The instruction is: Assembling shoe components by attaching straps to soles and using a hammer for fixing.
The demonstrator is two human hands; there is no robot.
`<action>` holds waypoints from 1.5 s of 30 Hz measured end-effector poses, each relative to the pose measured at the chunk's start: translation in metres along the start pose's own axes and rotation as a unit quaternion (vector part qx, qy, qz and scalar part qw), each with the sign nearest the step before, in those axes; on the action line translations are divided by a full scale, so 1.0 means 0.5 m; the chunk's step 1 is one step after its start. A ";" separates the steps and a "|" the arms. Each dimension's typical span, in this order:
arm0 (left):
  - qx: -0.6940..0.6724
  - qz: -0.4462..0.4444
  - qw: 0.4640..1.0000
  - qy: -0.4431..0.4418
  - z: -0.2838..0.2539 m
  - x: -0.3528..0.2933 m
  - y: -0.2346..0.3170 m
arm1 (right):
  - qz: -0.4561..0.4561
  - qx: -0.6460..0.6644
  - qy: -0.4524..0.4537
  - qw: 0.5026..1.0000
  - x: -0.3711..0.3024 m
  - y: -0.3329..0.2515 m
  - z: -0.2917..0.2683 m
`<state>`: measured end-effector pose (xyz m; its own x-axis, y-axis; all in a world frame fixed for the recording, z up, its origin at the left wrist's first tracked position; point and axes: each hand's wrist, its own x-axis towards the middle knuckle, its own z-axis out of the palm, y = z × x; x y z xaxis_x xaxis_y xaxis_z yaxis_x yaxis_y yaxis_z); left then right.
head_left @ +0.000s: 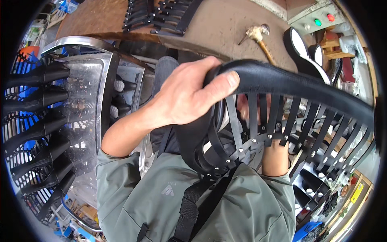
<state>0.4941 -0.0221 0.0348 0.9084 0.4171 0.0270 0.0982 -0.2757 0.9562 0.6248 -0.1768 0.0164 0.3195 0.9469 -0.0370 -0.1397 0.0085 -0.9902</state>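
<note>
A tall black strappy boot (pixel 298 82) stretches across the right half of the view. One smooth padded edge runs along its top, with a row of thin straps hanging from it to a riveted lower band. My left hand (pixel 189 90) is closed around its left end, thumb lying over the padded edge. Behind the straps is my right hand (pixel 252 107), partly covered and blurred. Its forearm rises below the riveted band, and its fingers cannot be made out.
A hammer (pixel 258 36) lies on the bench (pixel 217 30), near another black strappy piece (pixel 161 16). White-soled shoes (pixel 300 44) stand at the right. A metal tray (pixel 86 80) on the left holds several black boots (pixel 44 99). A box with green and red buttons (pixel 322 20) sits upper right.
</note>
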 end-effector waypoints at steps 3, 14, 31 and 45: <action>0.016 0.017 1.000 0.006 0.003 -0.004 -0.010 | 0.059 0.054 0.000 0.997 -0.009 0.026 -0.005; 0.035 -0.018 0.999 -0.013 0.014 -0.016 -0.043 | 0.166 0.061 -0.032 0.984 -0.022 0.074 -0.013; 0.084 -0.011 0.996 -0.017 0.019 -0.013 -0.058 | 0.138 0.028 0.005 0.990 -0.020 0.060 0.011; 0.152 -0.003 0.988 -0.009 0.027 -0.023 -0.033 | 0.155 0.012 -0.054 0.986 -0.038 0.074 -0.021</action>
<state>0.4875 -0.0339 0.0148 0.9147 0.4039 0.0138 0.2180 -0.5221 0.8246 0.6235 -0.1979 -0.0212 0.1563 0.9339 -0.3216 -0.2376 -0.2805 -0.9300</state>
